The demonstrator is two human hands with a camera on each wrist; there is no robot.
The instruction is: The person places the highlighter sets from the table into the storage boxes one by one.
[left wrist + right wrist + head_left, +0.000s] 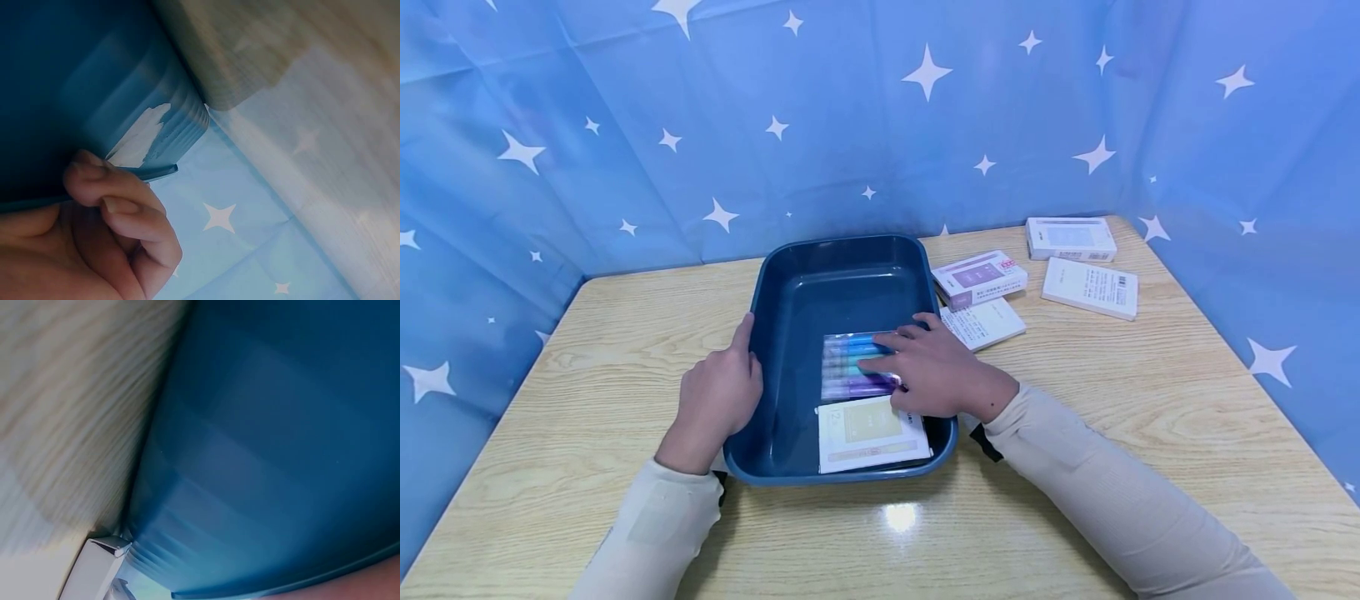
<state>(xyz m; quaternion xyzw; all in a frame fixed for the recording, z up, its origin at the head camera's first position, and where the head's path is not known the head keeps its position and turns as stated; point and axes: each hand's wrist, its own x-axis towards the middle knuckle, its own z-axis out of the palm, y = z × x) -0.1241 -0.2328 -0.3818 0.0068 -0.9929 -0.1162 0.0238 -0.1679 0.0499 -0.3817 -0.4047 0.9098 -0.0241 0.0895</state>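
Observation:
A dark blue plastic basin (790,375) stands on the table. My left hand (718,392) grips its left rim; the left wrist view shows that hand's curled fingers (140,219) at the outer wall, beside a whitish torn patch. Inside the basin on the right lies a clear pack of colored markers (842,367), blue through green to purple. My right hand (943,371) reaches over the right rim with spread fingers, fingertips on the pack. Nearer me in the basin is a flat white box (872,437) with a tan panel, partly beneath the right hand's thumb side.
Right of the basin, a white-and-purple box (981,279) overlaps a white box (988,323). Farther right lie two more white boxes, one at the back (1071,239) and one in front of it (1090,287). A blue star-patterned cloth (850,150) hangs behind the wooden table (625,358).

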